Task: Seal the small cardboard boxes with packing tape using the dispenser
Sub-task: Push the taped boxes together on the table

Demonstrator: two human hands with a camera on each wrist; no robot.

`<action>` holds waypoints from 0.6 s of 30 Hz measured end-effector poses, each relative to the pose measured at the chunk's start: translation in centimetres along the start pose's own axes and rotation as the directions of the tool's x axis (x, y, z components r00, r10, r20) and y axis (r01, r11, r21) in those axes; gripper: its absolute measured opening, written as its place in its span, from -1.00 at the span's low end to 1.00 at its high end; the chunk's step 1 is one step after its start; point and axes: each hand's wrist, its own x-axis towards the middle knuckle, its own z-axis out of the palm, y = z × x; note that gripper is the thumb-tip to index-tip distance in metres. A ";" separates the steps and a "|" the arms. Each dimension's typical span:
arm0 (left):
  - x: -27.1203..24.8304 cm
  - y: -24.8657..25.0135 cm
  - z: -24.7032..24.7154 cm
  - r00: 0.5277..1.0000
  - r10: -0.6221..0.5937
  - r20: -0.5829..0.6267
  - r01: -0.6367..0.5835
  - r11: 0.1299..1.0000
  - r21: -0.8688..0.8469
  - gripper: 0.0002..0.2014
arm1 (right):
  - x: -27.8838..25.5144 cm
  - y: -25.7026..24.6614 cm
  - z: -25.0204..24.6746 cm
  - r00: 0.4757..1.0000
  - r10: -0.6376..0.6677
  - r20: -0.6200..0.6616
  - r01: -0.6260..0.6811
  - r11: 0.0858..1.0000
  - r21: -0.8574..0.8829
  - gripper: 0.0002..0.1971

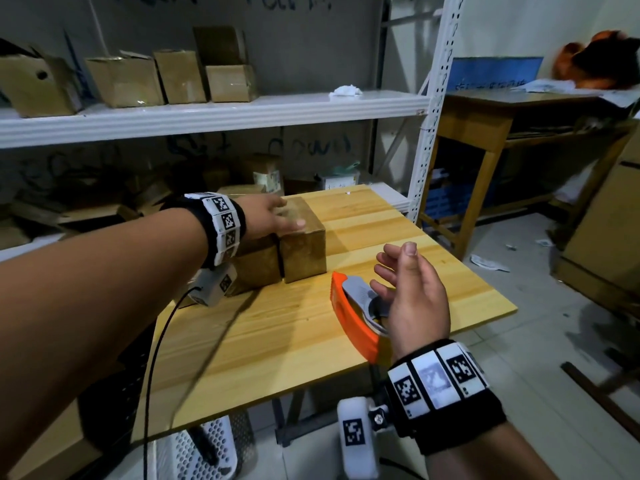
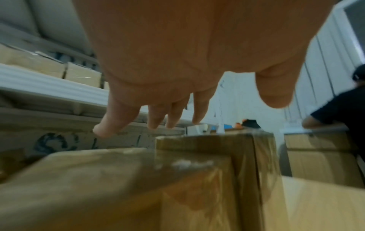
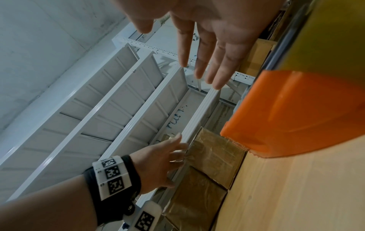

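Observation:
Two small cardboard boxes stand side by side at the table's far left: a taller box point(image 1: 303, 244) point(image 2: 217, 148) point(image 3: 215, 156) and a lower box point(image 1: 258, 265) point(image 2: 98, 179) point(image 3: 197, 200). Glossy tape shows on both. My left hand point(image 1: 287, 213) point(image 2: 197, 101) point(image 3: 158, 164) reaches over them with fingers spread, the thumb lying on the taller box's top. An orange tape dispenser point(image 1: 353, 306) point(image 3: 296, 112) rests on the table to the right of the boxes. My right hand point(image 1: 394, 265) point(image 3: 168, 46) hovers just above the dispenser, fingers straight, holding nothing.
The wooden table point(image 1: 277, 334) stands against a white metal shelf point(image 1: 207, 112) carrying several cardboard boxes point(image 1: 124, 81). A wooden desk point(image 1: 485, 126) is at the right, with paper scraps on the floor. Another person in black point(image 2: 339, 109) is at the far right.

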 end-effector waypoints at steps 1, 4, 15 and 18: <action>-0.3 -0.3 -0.4 1.000 0.001 -0.019 -0.001 1.000 -0.014 -0.11 | 0.0 -0.1 0.0 1.000 0.006 0.007 -0.006 1.000 0.003 -0.57; -1.2 -1.5 -1.2 0.997 -0.016 -0.073 0.011 0.997 -0.073 -0.16 | 0.1 -0.3 -0.1 1.000 0.006 0.015 -0.006 1.000 -0.003 -0.57; -2.2 -8.5 -2.6 0.924 -0.308 -0.227 0.235 0.925 -0.299 -0.41 | -0.3 -1.4 -0.4 0.973 0.035 0.230 0.020 0.973 -0.232 -0.92; -2.7 -9.9 -2.6 0.909 -0.357 -0.215 0.261 0.890 -0.373 -0.50 | -0.1 -2.7 0.5 0.974 0.056 0.221 -0.022 0.988 -0.151 -0.92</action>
